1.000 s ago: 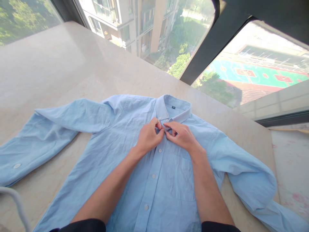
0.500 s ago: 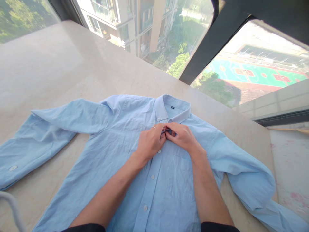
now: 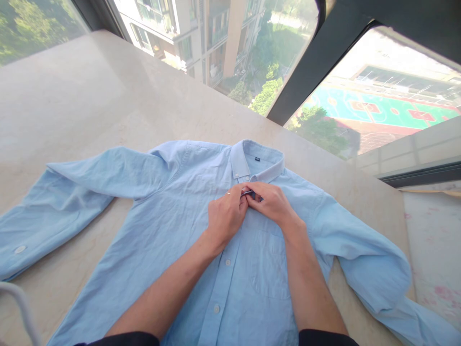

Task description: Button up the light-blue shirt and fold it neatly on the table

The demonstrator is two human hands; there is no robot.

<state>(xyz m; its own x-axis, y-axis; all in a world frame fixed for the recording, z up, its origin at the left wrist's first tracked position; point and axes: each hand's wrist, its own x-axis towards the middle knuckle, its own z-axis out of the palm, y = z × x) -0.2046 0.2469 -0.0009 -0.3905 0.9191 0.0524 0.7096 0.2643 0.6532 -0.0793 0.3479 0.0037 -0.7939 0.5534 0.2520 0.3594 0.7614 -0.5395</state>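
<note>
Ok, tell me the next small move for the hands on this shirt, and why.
Probably work the hidden button at the fingertips through its hole: the left hand and right hand both pinch the placket just below the collar of the light blue shirt, which lies flat, front up, and the buttons lower down look fastened.

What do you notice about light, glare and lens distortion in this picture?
Head view: daylight floods the stone ledge and blue shirt, leaving only soft shadows. Head view: glare hazes the window. Head view: the wide-angle lens bows the dark window frame. Head view: the left hand and right hand, pinching the shirt below the collar, are sharp.
</note>
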